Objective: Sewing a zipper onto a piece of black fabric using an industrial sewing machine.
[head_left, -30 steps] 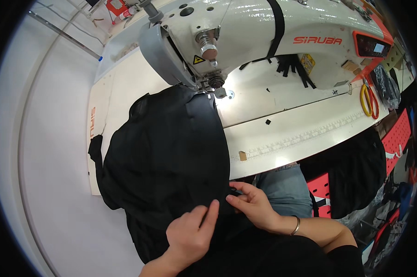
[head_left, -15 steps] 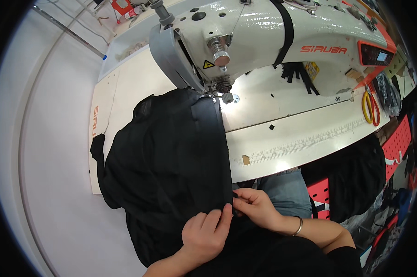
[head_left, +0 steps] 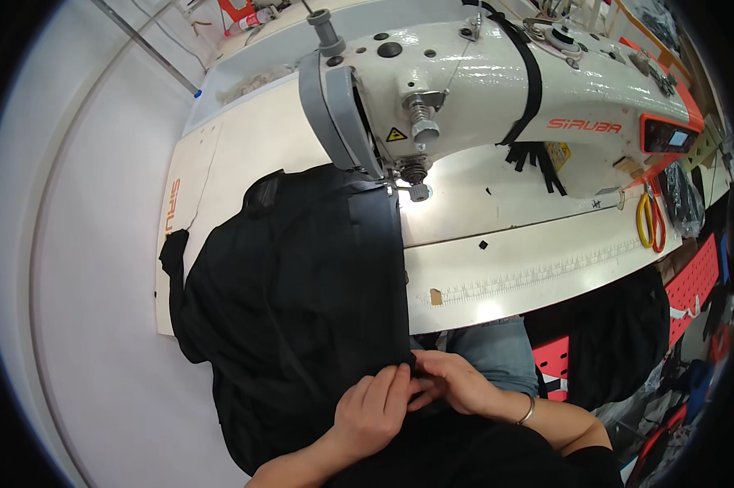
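A large piece of black fabric (head_left: 302,285) stretches from under the needle area of a white sewing machine (head_left: 481,89) down over the table's front edge toward me. My left hand (head_left: 371,413) lies on the fabric close to its right edge, fingers bent and pressed together on the cloth. Just beside it, my right hand (head_left: 458,382) pinches that same edge, its fingertips meeting those of the left. The fabric's edge runs fairly straight from both hands up to the presser foot (head_left: 393,185). What lies between the fingertips is partly hidden.
Yellow and red-handled scissors (head_left: 650,218) lie at the table's right end. A printed ruler scale (head_left: 538,272) runs along the front of the white table (head_left: 448,256). Black strips (head_left: 538,165) lie under the machine arm. More black cloth (head_left: 615,342) hangs at the right, by red perforated panels (head_left: 692,276).
The view has shifted, so the machine sits lower and farther right. My right hand's fingers have moved closer around the fabric edge, beside the left fingertips.
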A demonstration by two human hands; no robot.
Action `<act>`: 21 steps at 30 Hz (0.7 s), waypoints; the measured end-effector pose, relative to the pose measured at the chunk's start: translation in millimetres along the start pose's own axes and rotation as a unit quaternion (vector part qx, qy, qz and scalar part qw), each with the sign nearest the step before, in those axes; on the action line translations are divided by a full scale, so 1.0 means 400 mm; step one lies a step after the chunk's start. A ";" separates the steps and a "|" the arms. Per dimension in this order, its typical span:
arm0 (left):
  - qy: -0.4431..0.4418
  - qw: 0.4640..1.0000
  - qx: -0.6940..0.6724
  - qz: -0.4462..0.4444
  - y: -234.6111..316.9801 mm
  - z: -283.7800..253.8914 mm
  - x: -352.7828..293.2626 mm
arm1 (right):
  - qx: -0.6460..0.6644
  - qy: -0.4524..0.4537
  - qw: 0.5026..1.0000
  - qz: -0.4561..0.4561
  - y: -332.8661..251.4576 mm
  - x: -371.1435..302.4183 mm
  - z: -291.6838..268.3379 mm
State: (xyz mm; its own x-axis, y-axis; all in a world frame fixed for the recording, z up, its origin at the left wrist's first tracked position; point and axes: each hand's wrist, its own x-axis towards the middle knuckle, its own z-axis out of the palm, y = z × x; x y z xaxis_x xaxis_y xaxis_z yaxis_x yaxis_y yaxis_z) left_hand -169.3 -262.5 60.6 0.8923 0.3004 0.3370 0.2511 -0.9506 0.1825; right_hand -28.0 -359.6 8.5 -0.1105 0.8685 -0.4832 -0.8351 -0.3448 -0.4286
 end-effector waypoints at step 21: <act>0.020 0.997 0.051 0.054 -0.001 -0.038 0.031 | -0.741 -0.070 0.264 -0.613 -0.208 0.055 0.003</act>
State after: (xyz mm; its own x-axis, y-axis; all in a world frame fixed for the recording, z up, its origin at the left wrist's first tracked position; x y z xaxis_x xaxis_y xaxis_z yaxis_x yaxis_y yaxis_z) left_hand -164.1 -257.3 78.8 0.9013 0.1963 0.3862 0.1923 -0.9801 0.0494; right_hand 38.6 -311.3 34.3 -0.3519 0.6191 0.7020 0.8274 0.5564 -0.0760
